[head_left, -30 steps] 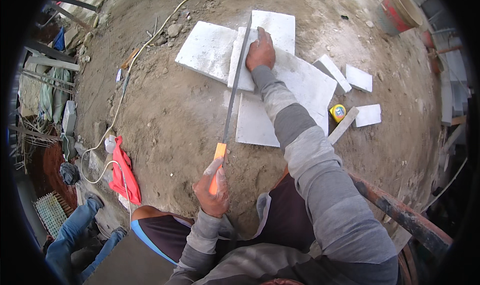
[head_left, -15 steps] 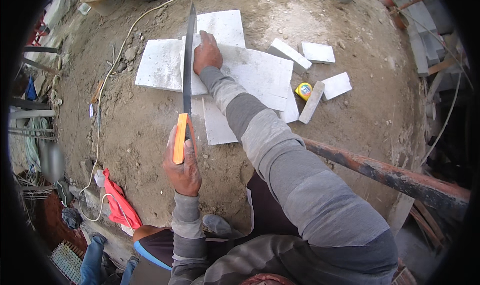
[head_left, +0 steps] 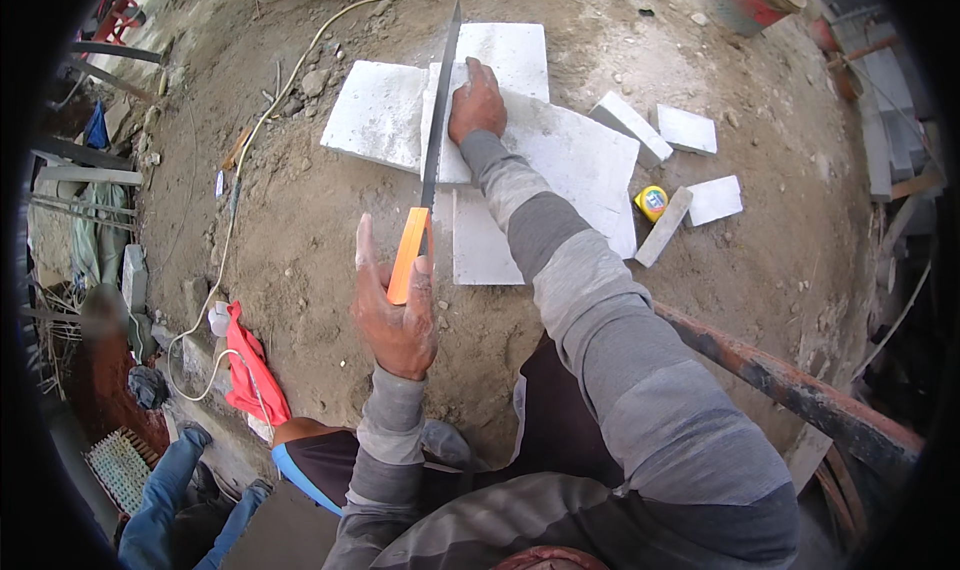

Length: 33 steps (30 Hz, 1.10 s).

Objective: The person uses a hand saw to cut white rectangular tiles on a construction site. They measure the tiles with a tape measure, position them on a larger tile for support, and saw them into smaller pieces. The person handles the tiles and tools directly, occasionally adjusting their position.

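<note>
The saw (head_left: 434,150) reaches farther across the white block (head_left: 454,158) than a second ago. The left hand (head_left: 397,330) loosely holds its handle (head_left: 408,255), index finger (head_left: 365,242) now spread clear; the right hand (head_left: 477,108) rests on the block, fingers loosely stretched. Rightward lie small white pieces (head_left: 686,128) and a tape measure (head_left: 651,203), its print unreadable.

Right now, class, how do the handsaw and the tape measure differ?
The handsaw is long and slim; the tape measure is compact and rounded.
The handsaw's handle is orange; the tape measure's case is mostly yellow.
The handsaw is in the left hand; the tape measure lies beside a narrow block strip, untouched.
Both are hand tools.
</note>
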Each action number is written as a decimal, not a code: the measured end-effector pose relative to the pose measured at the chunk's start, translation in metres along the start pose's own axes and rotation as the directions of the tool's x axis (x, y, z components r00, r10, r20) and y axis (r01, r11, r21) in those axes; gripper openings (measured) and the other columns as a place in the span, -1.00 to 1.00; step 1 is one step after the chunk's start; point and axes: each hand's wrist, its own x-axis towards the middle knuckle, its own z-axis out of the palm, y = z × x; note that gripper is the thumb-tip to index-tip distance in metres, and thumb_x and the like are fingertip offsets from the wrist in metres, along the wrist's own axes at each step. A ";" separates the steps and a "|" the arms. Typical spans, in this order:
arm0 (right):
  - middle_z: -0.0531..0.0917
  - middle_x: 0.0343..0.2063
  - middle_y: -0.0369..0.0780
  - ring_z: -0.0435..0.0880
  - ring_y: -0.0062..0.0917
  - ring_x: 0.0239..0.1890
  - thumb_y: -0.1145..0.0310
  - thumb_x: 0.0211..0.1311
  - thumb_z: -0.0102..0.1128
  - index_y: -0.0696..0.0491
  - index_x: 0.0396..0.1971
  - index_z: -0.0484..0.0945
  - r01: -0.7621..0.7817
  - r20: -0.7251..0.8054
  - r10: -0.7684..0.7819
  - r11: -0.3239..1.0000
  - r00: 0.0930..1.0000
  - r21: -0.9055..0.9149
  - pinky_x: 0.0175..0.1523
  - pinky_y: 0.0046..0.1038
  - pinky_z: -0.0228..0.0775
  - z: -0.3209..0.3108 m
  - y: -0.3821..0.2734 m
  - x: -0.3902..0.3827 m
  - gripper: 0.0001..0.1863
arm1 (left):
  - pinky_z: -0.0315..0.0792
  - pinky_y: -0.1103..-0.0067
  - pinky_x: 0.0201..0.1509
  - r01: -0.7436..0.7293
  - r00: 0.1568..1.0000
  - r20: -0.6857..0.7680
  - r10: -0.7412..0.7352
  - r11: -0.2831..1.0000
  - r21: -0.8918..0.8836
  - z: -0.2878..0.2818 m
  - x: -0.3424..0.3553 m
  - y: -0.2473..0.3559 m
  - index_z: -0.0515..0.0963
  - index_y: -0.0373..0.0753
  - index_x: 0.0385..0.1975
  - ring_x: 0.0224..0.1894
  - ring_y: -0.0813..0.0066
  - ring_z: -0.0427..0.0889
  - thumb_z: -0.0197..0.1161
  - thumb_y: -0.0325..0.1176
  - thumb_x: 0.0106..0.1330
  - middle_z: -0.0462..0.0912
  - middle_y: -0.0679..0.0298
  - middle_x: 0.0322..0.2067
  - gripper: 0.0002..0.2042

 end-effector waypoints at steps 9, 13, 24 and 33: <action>0.48 0.17 -0.15 0.51 -0.19 0.16 0.39 0.32 -0.04 -0.07 0.24 0.38 0.032 -0.014 -0.033 0.998 0.999 -0.053 0.21 -0.21 0.40 -0.002 -0.007 -0.005 -0.53 | 0.49 0.50 0.02 0.160 0.987 0.015 -0.160 0.987 -0.003 -0.042 -0.075 0.006 0.62 -0.42 -0.06 -0.12 0.30 0.71 0.11 -0.34 0.46 0.72 -0.03 -0.17 -0.72; 0.46 0.19 -0.18 0.51 -0.22 0.17 0.38 0.31 -0.04 -0.09 0.24 0.38 0.037 0.003 -0.037 0.997 0.999 -0.073 0.20 -0.22 0.41 -0.004 -0.001 -0.003 -0.53 | 0.49 0.50 0.03 0.092 0.994 0.057 -0.091 0.996 -0.014 -0.010 -0.018 0.003 0.61 -0.44 -0.05 -0.11 0.30 0.71 0.09 -0.39 0.46 0.72 -0.03 -0.16 -0.73; 0.46 0.21 -0.16 0.49 -0.21 0.19 0.37 0.33 -0.07 -0.09 0.27 0.37 0.002 0.015 -0.001 0.998 1.000 -0.067 0.24 -0.24 0.37 0.001 0.000 -0.004 -0.51 | 0.50 0.45 0.05 0.128 0.990 0.056 -0.126 0.992 -0.017 -0.010 -0.020 0.002 0.61 -0.45 -0.06 -0.10 0.27 0.72 0.11 -0.40 0.45 0.71 -0.06 -0.15 -0.74; 0.41 0.25 -0.23 0.54 -0.24 0.15 0.35 0.34 -0.01 -0.14 0.28 0.33 0.053 -0.010 -0.055 0.991 0.998 -0.125 0.15 -0.17 0.46 0.004 0.002 -0.002 -0.51 | 0.52 0.53 -0.04 0.134 0.991 0.018 -0.133 0.990 -0.033 -0.026 -0.088 -0.007 0.62 -0.41 -0.06 -0.16 0.35 0.73 0.14 -0.44 0.41 0.72 -0.04 -0.17 -0.77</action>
